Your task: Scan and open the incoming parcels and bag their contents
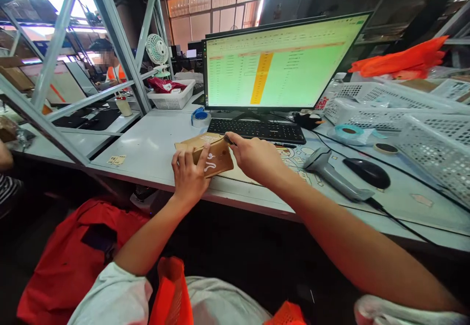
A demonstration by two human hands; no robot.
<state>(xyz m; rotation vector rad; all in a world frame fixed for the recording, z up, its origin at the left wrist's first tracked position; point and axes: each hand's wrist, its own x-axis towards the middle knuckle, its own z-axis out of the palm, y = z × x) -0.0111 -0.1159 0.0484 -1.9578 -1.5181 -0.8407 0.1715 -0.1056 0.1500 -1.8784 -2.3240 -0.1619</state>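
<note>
A small brown cardboard box [222,157] with a white squiggle printed on its side is tilted at the desk's front edge. My left hand [191,173] grips its near left side, fingers spread over the cardboard. Closed at the box's upper right edge, my right hand [253,156] holds a small dark tool [228,140] that looks like a box cutter. The tool's tip touches the top edge of the box, and most of it is hidden by my fingers. Behind the box lies a black keyboard [257,130].
A monitor [286,65] showing a spreadsheet stands behind the keyboard. To the right are a grey barcode scanner [336,175], a black mouse [367,172] and white plastic baskets [436,153]. Blue tape [200,115] sits left of the keyboard. A metal frame [113,36] rises at left; a person works beyond it.
</note>
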